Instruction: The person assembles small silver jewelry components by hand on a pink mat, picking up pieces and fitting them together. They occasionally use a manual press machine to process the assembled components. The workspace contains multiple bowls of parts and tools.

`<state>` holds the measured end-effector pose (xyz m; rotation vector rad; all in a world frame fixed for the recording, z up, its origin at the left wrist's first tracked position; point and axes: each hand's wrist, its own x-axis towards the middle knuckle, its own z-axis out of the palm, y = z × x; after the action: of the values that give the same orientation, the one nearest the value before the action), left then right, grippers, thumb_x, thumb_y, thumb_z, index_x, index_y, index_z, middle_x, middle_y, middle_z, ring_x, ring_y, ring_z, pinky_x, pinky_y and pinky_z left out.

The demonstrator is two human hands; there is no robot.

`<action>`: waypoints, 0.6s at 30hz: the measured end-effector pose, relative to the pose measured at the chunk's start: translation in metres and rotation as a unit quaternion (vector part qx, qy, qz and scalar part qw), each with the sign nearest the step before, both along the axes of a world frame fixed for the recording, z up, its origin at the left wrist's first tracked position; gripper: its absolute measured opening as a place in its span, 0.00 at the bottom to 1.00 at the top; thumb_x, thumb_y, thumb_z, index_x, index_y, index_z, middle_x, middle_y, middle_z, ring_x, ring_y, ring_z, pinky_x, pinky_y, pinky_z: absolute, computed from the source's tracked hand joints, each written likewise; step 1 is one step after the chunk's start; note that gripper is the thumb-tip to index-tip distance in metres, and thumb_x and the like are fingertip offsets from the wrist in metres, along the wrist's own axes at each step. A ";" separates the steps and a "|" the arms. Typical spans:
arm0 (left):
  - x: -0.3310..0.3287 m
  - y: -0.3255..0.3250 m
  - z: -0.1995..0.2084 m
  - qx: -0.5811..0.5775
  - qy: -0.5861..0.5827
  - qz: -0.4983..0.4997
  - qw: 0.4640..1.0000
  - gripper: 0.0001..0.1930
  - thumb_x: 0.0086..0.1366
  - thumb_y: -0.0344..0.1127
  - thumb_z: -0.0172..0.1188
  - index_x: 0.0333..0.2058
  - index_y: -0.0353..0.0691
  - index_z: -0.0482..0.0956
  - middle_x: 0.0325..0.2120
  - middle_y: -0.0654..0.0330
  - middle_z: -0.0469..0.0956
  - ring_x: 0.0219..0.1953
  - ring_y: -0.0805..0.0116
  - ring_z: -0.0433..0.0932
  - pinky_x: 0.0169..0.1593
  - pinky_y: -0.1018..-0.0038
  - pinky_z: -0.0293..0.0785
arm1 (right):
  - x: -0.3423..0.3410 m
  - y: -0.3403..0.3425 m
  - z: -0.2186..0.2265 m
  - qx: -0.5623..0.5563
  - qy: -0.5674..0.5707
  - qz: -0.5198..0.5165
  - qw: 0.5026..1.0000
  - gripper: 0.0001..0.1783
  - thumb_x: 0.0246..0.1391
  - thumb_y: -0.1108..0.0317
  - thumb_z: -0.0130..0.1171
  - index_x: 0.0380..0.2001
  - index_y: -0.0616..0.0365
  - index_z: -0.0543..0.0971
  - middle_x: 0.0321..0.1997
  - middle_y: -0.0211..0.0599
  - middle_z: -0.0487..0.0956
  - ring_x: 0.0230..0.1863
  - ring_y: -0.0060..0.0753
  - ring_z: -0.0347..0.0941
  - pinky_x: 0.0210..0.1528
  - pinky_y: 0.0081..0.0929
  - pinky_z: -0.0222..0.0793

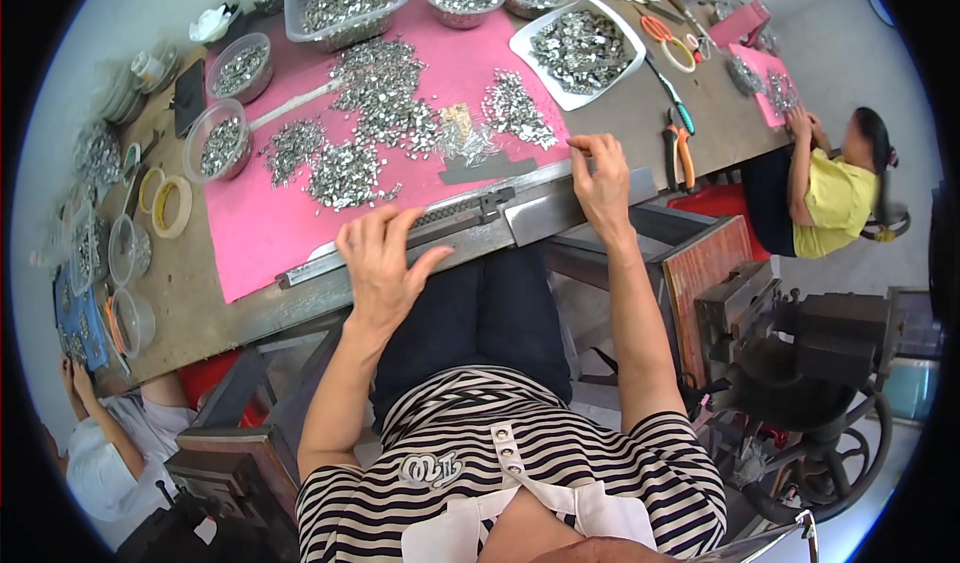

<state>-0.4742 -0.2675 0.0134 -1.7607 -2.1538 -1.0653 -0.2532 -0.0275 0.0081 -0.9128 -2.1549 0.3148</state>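
Note:
A long metal rail point(330, 265) lies along the table's front edge, with a dark patterned strip point(450, 211) in it and a small dark block point(493, 204) fixed across it. My left hand point(383, 263) is over the rail's left part, fingers apart and thumb stretched out, with nothing seen in it. Beyond the rail's right end is my right hand point(603, 185), thumb and forefinger drawn together; anything between them is too small to make out. Below that hand, a flat metal plate point(545, 215) juts from the edge. Small silvery metal pieces point(380, 98) lie heaped on the pink sheet point(245, 253).
Plastic tubs point(345, 31) and a white tray point(517, 43) hold more pieces. Orange-handled pliers point(685, 158), scissors point(668, 38) and tape rolls point(170, 207) lie on the table. A person in yellow point(838, 203) sits at right, another in white point(120, 453) at left.

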 end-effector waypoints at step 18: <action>-0.032 -0.021 -0.016 0.000 0.015 -0.020 1.000 0.24 0.55 0.42 0.76 0.50 0.43 0.83 0.43 0.58 0.75 0.45 0.57 0.72 0.48 0.61 0.67 | -0.021 0.019 0.018 0.064 -0.145 0.155 0.975 0.05 0.58 0.70 0.65 0.34 0.55 0.78 0.36 0.35 0.75 0.43 0.42 0.72 0.46 0.40 0.62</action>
<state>-0.5061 -0.2880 -0.0022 -1.8159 -2.1101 -1.0418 -0.2745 -0.0088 0.0259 -0.5746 -2.5592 0.1991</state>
